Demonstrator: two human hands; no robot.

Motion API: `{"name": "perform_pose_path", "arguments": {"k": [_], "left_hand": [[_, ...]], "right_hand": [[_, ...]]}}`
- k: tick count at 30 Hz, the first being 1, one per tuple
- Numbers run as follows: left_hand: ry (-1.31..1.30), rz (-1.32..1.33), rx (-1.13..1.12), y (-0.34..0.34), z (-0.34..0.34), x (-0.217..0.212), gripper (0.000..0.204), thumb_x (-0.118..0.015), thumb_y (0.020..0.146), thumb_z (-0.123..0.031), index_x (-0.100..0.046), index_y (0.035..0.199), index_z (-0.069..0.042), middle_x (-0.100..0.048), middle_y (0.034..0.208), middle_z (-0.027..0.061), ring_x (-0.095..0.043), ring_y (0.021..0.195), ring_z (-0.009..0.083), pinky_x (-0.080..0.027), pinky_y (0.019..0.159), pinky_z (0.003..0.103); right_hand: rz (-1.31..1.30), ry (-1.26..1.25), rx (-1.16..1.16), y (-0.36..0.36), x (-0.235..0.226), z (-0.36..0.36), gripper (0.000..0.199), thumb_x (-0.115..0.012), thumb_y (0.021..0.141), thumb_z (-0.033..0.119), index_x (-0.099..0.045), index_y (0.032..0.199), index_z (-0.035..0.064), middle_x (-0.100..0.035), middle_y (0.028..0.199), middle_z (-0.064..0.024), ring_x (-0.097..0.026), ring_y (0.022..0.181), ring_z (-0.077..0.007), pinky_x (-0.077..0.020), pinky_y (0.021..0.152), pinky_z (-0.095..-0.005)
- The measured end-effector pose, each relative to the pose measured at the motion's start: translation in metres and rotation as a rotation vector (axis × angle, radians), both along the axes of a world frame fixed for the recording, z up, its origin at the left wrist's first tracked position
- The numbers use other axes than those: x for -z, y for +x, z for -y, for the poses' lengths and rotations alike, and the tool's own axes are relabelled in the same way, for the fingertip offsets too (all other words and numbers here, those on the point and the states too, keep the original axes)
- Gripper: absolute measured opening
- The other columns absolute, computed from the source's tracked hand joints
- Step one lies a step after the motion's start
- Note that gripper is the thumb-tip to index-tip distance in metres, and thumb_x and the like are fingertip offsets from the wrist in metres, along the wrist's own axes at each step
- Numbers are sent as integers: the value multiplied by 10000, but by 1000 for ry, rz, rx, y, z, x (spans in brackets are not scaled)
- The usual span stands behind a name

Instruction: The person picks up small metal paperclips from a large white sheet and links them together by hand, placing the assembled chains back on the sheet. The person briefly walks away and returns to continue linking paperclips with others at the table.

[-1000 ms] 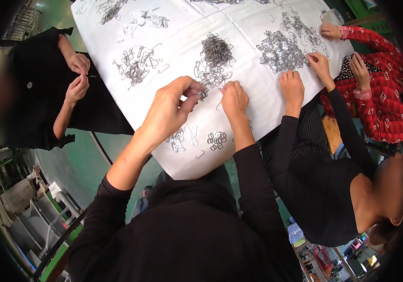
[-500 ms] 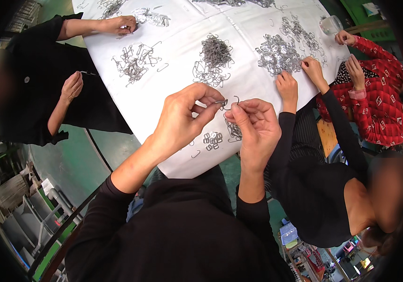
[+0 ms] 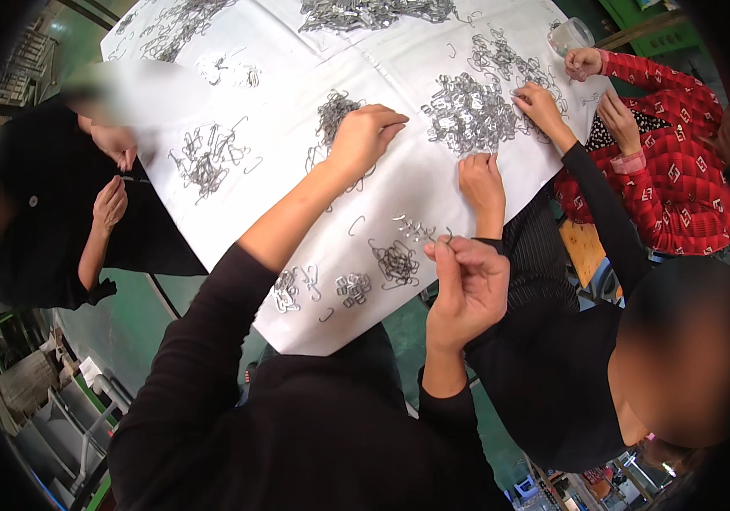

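My left hand is stretched out over the table, beside a pile of bent wire hooks that its wrist partly covers. Its fingers are pressed together; whatever sits between the tips is hidden. Close to the near right edge, my right hand pinches a small wire hook between thumb and forefinger. Left of it lie a short row of small metal pieces and a small heap of wire hooks. Flat metal buckles form a cluster nearer me, with more loose metal pieces to their left.
The white-covered table carries further metal heaps, including a large one at right and another at left. A co-worker in black sits close at my right, one in red beyond, another at left. A clear tub stands far right.
My left hand has parted from the right and moved forward over the table. My right hand keeps its hook, slightly lower. The left co-worker has leaned in, hands now together.
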State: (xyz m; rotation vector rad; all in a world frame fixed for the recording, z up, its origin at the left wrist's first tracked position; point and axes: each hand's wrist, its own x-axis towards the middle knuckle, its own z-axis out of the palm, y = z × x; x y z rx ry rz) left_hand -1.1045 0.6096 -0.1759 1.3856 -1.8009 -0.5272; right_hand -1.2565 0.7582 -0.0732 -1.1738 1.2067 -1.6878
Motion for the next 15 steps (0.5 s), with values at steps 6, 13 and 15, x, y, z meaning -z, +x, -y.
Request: {"name": "perform_pose_path", "arguments": {"k": [6,13,15], "left_hand": [[-95,407,35,-45,74,71,170,-605,865,-189,-711,979,-119,-670,978,36,-606,962,254,-520,810,373],[58,80,14,-30,60,22,166,-588,886,-164,-709,945,-66,-665,900,120,-641,814,278,-517,732,383],[163,-100,50,-15,25,-14,163,-619,878,-146,-715,960,-43,-665,863,129,-648,738,240,-514,682,350]], "right_hand": [[-104,2,15,-20,6,8,212,-629,811,-152,-475,878,-22,-594,871,-135,-656,727,-194,-583,709,-314],[-5,-2,12,-16,15,4,199,-685,773,-136,-536,846,-26,-650,848,-139,-655,751,-175,-569,667,-273],[-58,9,-42,-13,16,3,209,-643,795,-158,-502,875,-25,-622,858,-142,-657,756,-187,-569,715,-293]]}}
